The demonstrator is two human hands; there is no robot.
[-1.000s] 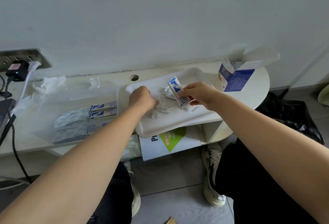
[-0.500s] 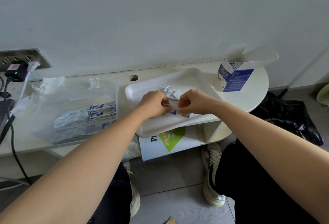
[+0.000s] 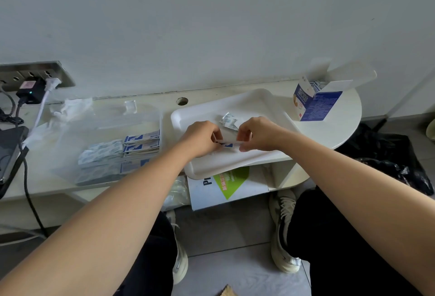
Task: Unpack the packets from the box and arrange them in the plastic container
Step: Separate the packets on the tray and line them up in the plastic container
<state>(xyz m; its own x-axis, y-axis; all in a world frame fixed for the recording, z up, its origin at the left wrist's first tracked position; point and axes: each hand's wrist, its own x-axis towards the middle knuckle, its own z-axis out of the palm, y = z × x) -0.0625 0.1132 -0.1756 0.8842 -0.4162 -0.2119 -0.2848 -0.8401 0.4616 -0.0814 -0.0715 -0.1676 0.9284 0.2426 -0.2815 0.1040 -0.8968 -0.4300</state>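
Head camera: left hand (image 3: 202, 139) and right hand (image 3: 259, 134) each pinch one end of a thin white-and-blue paper packet (image 3: 227, 144), both grips closed on it, above the white plastic tray (image 3: 266, 105) at the desk's front edge. An open blue-and-white cardboard box (image 3: 316, 106) stands at the desk's right end, and a clear plastic container (image 3: 106, 119) sits left of the tray.

Black charger (image 3: 30, 92), crumpled black bag (image 3: 386, 152)

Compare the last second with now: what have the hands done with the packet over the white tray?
The right hand brought its upright blue-and-white packet down and level; the left hand lifted off the white tray and took the packet's other end, so both now pinch it. The open box, the plastic container and the crumpled packet stayed put.
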